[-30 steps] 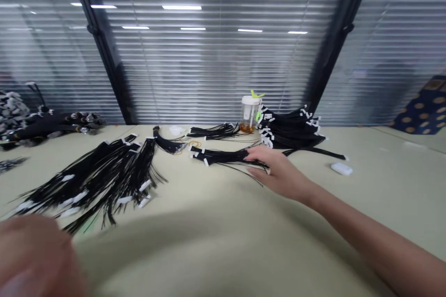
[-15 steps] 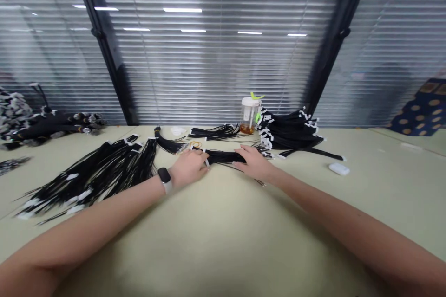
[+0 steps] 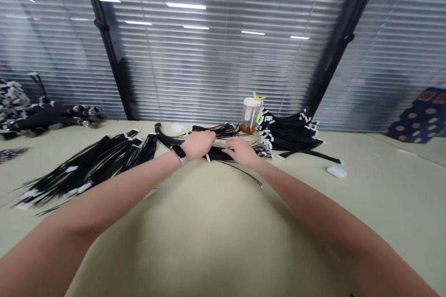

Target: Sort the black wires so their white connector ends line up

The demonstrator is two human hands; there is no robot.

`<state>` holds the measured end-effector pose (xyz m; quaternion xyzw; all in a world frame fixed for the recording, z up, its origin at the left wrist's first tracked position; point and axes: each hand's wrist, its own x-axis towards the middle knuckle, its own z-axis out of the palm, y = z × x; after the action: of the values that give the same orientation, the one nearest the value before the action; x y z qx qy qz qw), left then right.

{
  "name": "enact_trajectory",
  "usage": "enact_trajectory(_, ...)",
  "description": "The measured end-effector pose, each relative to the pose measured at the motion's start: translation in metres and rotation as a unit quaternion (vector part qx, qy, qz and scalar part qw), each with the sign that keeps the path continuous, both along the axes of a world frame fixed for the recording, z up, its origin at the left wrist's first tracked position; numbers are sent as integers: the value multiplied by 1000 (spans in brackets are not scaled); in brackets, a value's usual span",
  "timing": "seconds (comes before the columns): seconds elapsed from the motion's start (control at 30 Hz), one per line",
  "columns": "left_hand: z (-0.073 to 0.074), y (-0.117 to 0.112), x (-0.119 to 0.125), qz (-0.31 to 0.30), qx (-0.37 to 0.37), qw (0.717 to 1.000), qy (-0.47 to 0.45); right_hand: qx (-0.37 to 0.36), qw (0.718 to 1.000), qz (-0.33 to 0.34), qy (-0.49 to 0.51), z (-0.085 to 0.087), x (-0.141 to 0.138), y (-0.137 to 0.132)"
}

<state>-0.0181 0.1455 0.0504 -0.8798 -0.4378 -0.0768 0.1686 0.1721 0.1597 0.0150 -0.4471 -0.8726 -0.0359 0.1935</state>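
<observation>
Both my hands rest on a small bundle of black cables (image 3: 216,152) with white tags, lying on the pale table (image 3: 216,232) at mid-distance. My left hand (image 3: 199,144), with a watch on its wrist, is curled over the bundle's left end. My right hand (image 3: 240,152) grips the bundle just to the right, fingers pointing left and pressed together on it. A single thin black wire (image 3: 245,175) trails from under my right hand towards me.
A wide fan of black tagged cables (image 3: 101,162) spreads at the left. A stacked pile of tagged cables (image 3: 292,133) and a clear bottle with a green lid (image 3: 251,113) stand behind my hands. A small white case (image 3: 336,171) lies at the right. Blinds close off the back.
My left hand came up from the near left and joined the right on the bundle. Both hands have since slid further away and closer together, curling on the cables.
</observation>
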Motion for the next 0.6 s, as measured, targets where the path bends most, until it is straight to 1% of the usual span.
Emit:
enact_trajectory(0.07, 4, 3, 0, 10, -16, 1000, -8, -4, 1000, 11, 0, 2, -1, 1)
enact_trajectory(0.1, 4, 3, 0, 10, -30, 999, -7, -6, 1000, 23, -2, 2, -2, -1)
enact_trajectory(0.2, -2, 0, -1, -4, -80, 997, 4, -12, 998, 55, -8, -7, -5, -7)
enact_trajectory(0.3, -10, -3, -2, -18, -102, 995, -4, -1, 999, 51, 4, -17, -10, -7)
enact_trajectory(0.37, -10, -3, -2, -25, -102, 994, -26, 14, 999, 37, 22, -17, -12, -2)
enact_trajectory(0.4, -8, -2, -2, -27, -100, 994, -43, 22, 999, 29, 34, -14, -12, 1)
enact_trajectory(0.47, 0, 1, -2, -24, -96, 991, -91, 38, 998, 12, 57, -2, -9, 7)
enact_trajectory(0.53, 14, 5, 0, -11, -100, 983, -152, 55, 995, -9, 82, 16, -2, 11)
enact_trajectory(0.6, 31, 8, 4, 3, -121, 969, -214, 77, 991, -35, 106, 37, 5, 10)
